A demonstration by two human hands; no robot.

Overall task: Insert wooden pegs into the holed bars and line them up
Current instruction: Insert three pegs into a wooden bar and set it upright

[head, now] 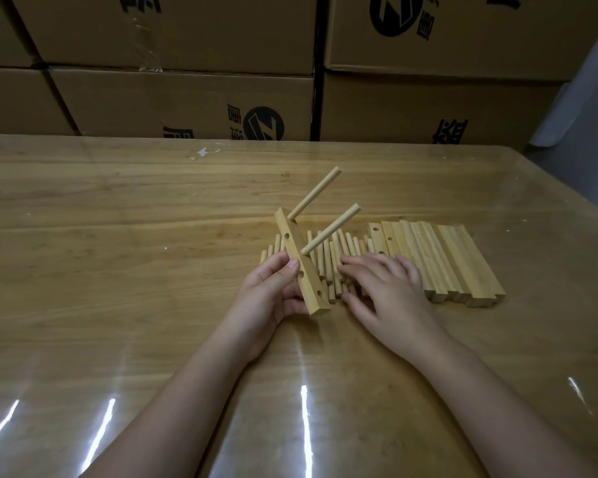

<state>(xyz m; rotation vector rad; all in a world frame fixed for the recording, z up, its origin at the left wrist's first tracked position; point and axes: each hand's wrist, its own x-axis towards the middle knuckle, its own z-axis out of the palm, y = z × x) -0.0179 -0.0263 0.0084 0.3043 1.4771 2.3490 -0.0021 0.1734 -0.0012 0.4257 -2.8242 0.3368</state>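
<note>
Wooden and pale, a holed bar (294,244) is held tilted above the bench (118,270) by the left grip (270,298), whose thumb and fingers are curled round its lower half. Two pegs are seated in it: an upper peg (314,193) near the far end and a second peg (331,228) further down, both slanting up and to the right. Three holes are seen unfilled. The right grip (387,291) is laid flat, fingers straight and holding nothing, on the loose pegs (325,250) spread just beside the bar. A row of spare bars (446,260) is lined up to the right, next to the peg pile. Insertion is judged to be under way on this bar. For the next move, one peg must be singled out and pinched from the pile, then aimed squarely at an empty hole.
</note>
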